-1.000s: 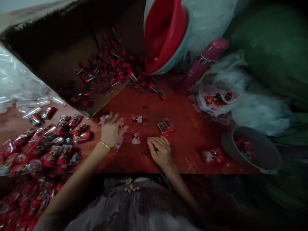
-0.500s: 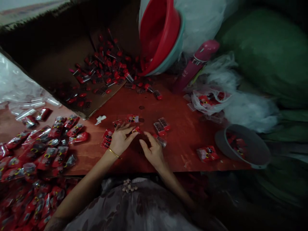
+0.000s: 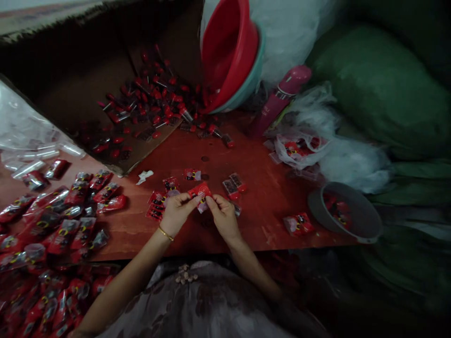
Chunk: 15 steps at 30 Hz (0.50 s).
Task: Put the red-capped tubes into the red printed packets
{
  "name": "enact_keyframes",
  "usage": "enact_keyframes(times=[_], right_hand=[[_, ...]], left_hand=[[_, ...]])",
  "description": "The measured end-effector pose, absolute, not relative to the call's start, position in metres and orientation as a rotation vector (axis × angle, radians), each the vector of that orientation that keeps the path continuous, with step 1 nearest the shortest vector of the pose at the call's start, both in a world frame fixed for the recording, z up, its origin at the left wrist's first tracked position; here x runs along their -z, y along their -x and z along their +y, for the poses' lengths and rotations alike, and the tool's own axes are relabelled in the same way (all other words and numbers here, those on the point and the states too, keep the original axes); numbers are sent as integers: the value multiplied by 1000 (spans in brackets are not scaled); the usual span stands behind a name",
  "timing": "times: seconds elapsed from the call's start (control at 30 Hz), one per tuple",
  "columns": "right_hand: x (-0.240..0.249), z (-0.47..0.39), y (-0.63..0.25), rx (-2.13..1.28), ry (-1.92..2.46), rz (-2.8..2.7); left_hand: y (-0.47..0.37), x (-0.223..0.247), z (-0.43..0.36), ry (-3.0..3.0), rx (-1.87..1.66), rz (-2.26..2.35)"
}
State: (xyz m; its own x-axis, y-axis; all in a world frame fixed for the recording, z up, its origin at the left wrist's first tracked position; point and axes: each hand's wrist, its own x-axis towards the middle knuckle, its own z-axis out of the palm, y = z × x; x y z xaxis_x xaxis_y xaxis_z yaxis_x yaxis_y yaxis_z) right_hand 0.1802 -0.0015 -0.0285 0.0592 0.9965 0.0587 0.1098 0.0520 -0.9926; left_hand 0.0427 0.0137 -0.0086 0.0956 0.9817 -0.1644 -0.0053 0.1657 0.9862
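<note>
Between my two hands is a small red printed packet (image 3: 201, 191) with a pale lower part, held just above the reddish table (image 3: 260, 206). My left hand (image 3: 178, 211), with a gold bangle at the wrist, pinches its left side. At its right side my right hand (image 3: 224, 217) grips it between thumb and fingers. Flat red packets (image 3: 155, 205) lie left of my left hand, and one more red packet (image 3: 192, 175) lies beyond the hands. Small clear containers with red ends (image 3: 230, 188) rest just behind my right hand.
Filled red packets (image 3: 66, 234) pile up at the left. A cardboard box (image 3: 148, 152) holds many red-capped tubes (image 3: 165, 101). Behind stand tilted basins (image 3: 243, 51) and a pink bottle (image 3: 278, 101). At the right are a plastic bag (image 3: 303, 155) and a grey bowl (image 3: 366, 220).
My right hand has closed on the packet, which now shows its red face upright between both hands. The whole view has shifted slightly.
</note>
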Motion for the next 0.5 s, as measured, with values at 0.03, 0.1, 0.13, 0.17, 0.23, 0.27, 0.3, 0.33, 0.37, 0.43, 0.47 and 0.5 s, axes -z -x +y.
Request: enact_keyframes(times=[0.03,0.1,0.13,0.17,0.23,0.27,0.3,0.33,0.37,0.43,0.47,0.5], right_hand=[[28,-2,-180,-1075,1269,-1261],[28,-3,-178,-1051,1274,-1271],[28,-4,-177,-1016,1290,-1291],[28,-5,-176,-969,1312,-1317],[30,-7,-173,-867,1350,-1368],[32,-8,-172,-828,1360,-1388],[34,-8,-170,-796,1367,-1400],[36,-9,-170,-774,1373,-1407],[37,-9,-169,-761,1378,-1412],[39,-8,-169,-755,1374,-1419],[39,-8,-170,-758,1367,-1422],[38,-7,-170,-764,1356,-1427]], left_hand=[[-44,9,13,-1103,-1052,1230],[-47,11,12,-1115,-1086,1272],[-48,12,11,-1144,-1087,1290],[-48,13,10,-1179,-1088,1313],[-49,15,7,-1242,-1092,1363],[-50,16,6,-1262,-1093,1380],[-51,16,5,-1273,-1094,1390],[-52,16,4,-1275,-1096,1393],[-53,16,3,-1268,-1099,1387],[-55,16,2,-1213,-1120,1358],[-56,16,2,-1157,-1136,1331],[-56,15,2,-1080,-1149,1293]])
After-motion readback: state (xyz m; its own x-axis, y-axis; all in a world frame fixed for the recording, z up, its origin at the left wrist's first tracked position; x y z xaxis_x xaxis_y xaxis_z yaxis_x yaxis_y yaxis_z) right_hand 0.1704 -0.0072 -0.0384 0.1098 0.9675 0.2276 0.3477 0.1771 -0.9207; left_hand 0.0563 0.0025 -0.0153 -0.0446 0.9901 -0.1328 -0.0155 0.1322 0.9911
